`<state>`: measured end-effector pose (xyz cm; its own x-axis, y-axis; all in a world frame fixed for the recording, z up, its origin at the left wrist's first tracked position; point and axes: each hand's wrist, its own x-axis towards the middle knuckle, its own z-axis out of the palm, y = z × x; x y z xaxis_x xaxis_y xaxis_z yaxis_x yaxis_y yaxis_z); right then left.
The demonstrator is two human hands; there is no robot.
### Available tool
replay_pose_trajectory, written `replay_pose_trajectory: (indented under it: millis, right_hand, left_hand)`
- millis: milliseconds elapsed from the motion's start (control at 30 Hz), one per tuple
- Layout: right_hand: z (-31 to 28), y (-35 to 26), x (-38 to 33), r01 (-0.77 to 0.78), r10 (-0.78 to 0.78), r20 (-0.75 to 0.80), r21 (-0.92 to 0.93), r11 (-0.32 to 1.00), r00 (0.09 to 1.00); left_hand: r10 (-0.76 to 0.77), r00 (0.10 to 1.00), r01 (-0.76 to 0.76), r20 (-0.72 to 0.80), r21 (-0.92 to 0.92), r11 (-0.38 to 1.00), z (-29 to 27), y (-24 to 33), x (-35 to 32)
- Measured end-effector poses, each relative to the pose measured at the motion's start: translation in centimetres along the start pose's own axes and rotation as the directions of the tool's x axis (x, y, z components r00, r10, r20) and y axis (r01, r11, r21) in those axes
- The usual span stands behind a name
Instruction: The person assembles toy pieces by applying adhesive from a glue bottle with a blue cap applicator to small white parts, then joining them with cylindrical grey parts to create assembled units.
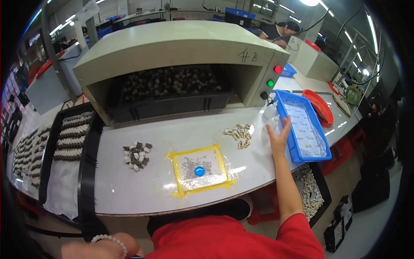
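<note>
My right hand (280, 136) is raised over the right of the table, fingers apart and holding nothing visible. It is close to the left side of a blue tray (325, 158) and in front of translucent bottles (270, 113). A white sheet with small marks in rows lines that tray. At the bottom left, my left hand (79, 250) is low, off the table, beside a white bead bracelet (124, 249); its fingers are not discernible. On the table, yellow tape (202, 189) frames a grey-smudged patch bearing a round blue piece (199, 171).
Dark and white small blocks (138, 156) and cream-coloured small pieces (239, 134) lie in piles. A beige open-fronted box (168, 47) holds a black tray of blocks. Another black tray (88, 181) stands left; a red basin (321, 110) sits right. A person (276, 32) works behind.
</note>
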<state>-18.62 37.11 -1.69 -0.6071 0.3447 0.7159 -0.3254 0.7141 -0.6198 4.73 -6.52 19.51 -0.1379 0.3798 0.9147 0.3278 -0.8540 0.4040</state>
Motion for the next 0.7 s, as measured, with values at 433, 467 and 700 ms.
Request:
replay_pose_trajectory:
  millis: [433, 467, 700]
  right_hand:
    - [13.7, -6.5, 9.7, -0.576, 0.393, 0.620, 0.117, 0.809, 0.679]
    - [14.0, -6.9, 10.3, -0.566, 0.375, 0.620, 0.137, 0.813, 0.689]
    - [15.7, -5.4, 11.1, -0.686, 0.494, 0.717, -0.030, 0.727, 0.492]
  left_hand:
    - [-0.468, -0.264, 0.065, -0.843, -0.500, 0.864, -25.0, -10.4, -12.0]
    - [-0.439, -0.351, 0.050, -0.827, -0.485, 0.873, -25.9, -10.8, -11.5]
    - [-0.393, -0.199, 0.331, -0.898, -0.439, 0.835, -27.0, -12.7, -11.9]
